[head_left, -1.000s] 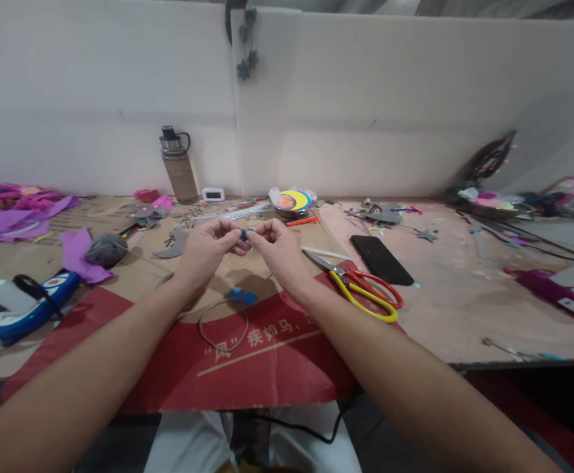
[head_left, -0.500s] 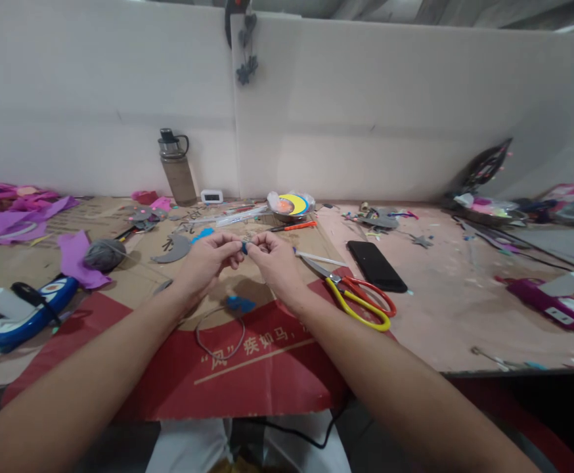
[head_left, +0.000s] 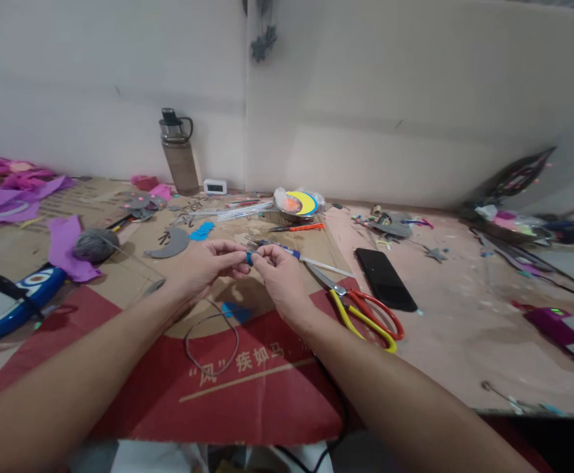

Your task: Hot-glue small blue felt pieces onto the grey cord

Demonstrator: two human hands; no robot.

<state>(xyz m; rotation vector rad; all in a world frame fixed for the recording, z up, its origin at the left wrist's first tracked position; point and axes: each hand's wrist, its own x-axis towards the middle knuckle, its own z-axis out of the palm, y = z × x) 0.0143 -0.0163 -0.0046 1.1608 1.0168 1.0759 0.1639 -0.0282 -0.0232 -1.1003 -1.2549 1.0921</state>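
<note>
My left hand (head_left: 217, 264) and my right hand (head_left: 278, 274) meet over the cardboard, fingertips closed on a small blue piece (head_left: 249, 258), perhaps felt. Most of it is hidden by the fingers. Below them, a grey cord (head_left: 238, 341) curves in a loop on the red part of the cardboard (head_left: 267, 414), beside a blue scrap (head_left: 238, 311). More blue pieces (head_left: 201, 230) lie beyond my left hand, near a grey crescent (head_left: 171, 244). A grey yarn ball (head_left: 96, 246) sits farther left. Scissors (head_left: 360, 305) with red and yellow handles rest right of my right hand.
A black phone (head_left: 384, 279) lies past the scissors. Behind stand a bottle (head_left: 179, 154), a small white clock-like device (head_left: 215, 187) and a bowl (head_left: 297, 213) of bits. Glue guns, one blue (head_left: 25, 302) and one magenta (head_left: 560, 338), flank the workspace. Purple scraps (head_left: 70, 249) lie left.
The view has tilted downward and shifted a little. Both hands keep their pinch on the blue piece, with the fingers slightly rearranged. The cord loop remains on the cardboard.
</note>
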